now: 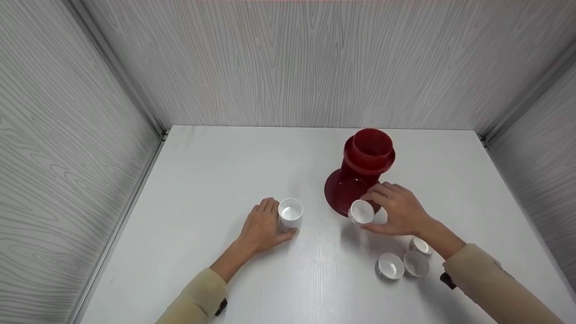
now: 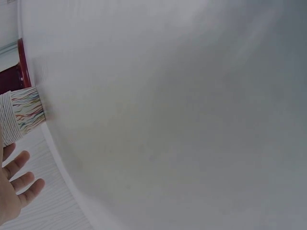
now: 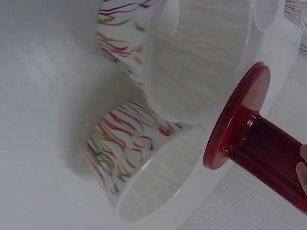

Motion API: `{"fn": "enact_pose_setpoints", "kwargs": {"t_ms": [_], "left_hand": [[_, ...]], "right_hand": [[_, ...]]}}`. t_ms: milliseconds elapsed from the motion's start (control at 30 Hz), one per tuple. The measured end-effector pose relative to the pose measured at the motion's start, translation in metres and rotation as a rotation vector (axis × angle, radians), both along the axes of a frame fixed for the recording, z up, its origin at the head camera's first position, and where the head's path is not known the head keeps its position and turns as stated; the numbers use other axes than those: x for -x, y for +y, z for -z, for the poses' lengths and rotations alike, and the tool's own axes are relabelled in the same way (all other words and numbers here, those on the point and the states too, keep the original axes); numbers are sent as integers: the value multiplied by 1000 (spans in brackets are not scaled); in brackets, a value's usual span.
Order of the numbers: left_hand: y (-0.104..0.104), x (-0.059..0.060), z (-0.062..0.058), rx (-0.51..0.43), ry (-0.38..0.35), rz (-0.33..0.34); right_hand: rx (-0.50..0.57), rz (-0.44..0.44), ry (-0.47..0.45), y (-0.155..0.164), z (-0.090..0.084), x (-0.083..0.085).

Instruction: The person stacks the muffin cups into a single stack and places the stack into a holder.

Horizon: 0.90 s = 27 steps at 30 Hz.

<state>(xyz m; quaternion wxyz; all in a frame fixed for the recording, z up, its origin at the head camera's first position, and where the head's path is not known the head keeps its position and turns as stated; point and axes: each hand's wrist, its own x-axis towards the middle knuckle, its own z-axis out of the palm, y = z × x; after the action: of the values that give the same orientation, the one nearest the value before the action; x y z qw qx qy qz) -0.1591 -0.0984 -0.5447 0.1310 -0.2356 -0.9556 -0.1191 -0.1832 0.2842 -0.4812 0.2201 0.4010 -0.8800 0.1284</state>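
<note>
Left hand round a white cup stack, right hand pinching a single cup over the tabletop.
The left grip curls about the stack, its thumb cut off in the left wrist view; rightward, a red stand has its base partly covered by the cup in the right thumb-and-finger grip; farthest right sit three loose cups, one half hidden by the forearm.

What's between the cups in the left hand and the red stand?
Just bare white table between those cups and the red stand, in the head view.
</note>
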Motion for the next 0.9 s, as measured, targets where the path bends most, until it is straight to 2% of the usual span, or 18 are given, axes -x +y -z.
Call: {"fn": "enact_pose_setpoints", "kwargs": {"t_ms": [400, 600, 900], "left_hand": [[0, 0, -1, 5, -27, -4], [-1, 0, -1, 11, -9, -8], [0, 1, 0, 19, -16, -12]], "right_hand": [[27, -51, 35, -20, -6, 7], [32, -78, 57, -31, -9, 10], [19, -82, 17, -50, -17, 9]]}}
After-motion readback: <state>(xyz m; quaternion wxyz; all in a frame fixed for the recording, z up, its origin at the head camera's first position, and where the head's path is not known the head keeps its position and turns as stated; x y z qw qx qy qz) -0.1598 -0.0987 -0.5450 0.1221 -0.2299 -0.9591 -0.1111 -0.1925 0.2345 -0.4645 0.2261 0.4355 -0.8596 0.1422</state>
